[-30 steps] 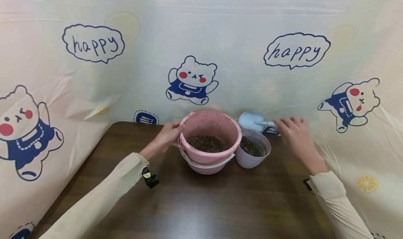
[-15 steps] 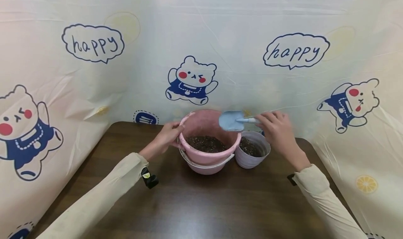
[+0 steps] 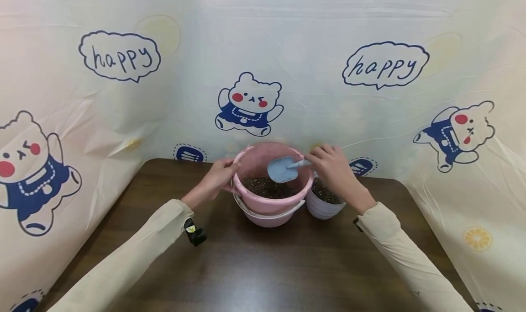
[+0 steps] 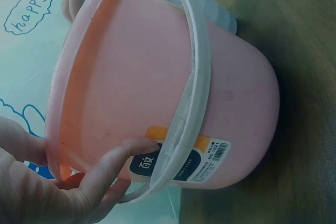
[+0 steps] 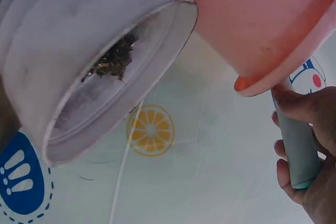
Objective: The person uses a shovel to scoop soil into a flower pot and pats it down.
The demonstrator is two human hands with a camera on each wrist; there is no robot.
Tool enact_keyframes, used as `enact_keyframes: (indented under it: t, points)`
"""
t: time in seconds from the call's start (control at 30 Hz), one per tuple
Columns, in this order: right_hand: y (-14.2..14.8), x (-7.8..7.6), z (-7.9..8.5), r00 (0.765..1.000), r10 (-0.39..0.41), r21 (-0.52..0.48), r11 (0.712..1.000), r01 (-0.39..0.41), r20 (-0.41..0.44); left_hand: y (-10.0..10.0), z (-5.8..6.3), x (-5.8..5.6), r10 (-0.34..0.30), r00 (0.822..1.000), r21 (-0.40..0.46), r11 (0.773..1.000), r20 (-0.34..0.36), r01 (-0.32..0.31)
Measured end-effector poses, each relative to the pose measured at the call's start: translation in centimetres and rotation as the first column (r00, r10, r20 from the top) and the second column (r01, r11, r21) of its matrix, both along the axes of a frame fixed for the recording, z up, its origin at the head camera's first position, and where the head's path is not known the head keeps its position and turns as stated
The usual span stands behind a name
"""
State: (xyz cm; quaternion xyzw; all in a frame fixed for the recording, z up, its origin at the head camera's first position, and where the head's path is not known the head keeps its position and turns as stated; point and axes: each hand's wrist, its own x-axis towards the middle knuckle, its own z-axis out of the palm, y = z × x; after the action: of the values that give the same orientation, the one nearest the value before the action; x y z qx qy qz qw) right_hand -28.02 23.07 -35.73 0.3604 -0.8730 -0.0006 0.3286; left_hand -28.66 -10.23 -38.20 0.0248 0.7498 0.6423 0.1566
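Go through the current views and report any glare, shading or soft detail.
Head view: a pale patch of glare on the table near the bottom edge; left wrist view: a cool tint, and the fine print on the bucket's label is too small or soft to read; right wrist view: the right hand looks dark against the paler cloth.

The left grip (image 3: 217, 178) is holding a round pink plastic bucket (image 3: 267, 205). The right grip (image 3: 334, 169) is holding a broad pale-blue trowel (image 3: 282, 169) over it.
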Motion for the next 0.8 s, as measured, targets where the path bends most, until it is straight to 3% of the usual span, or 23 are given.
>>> enact_keyframes:
  t: [0.1, 0.23, 0.47, 0.6, 0.8]
  points:
    - [-0.9, -0.5, 0.3, 0.998, -0.056, 0.078, 0.995, 0.055, 0.015, -0.1, 0.0, 0.0, 0.005, 1.000, 0.001, 1.000, -0.001, -0.005]
    - [-2.1, -1.3, 0.6, 0.993, -0.117, 0.181, 0.976, 0.121, -0.031, -0.2, 0.0, -0.2, 0.002, 1.000, -0.005, 1.000, -0.004, -0.002]
    - [-4.3, -2.9, 0.2, 0.970, -0.211, 0.343, 0.908, 0.240, -0.121, 0.0, -0.1, -0.4, -0.007, 1.000, -0.013, 1.000, 0.003, 0.007]
    - [-5.5, -3.6, -0.4, 0.962, -0.232, 0.367, 0.891, 0.268, -0.141, 0.1, -0.2, -0.5, -0.009, 1.000, -0.019, 1.000, 0.008, 0.010]
    - [-7.3, -3.6, -1.0, 0.968, -0.223, 0.364, 0.897, 0.251, -0.119, 0.2, -0.1, -0.5, -0.004, 1.000, -0.025, 1.000, 0.007, 0.004]
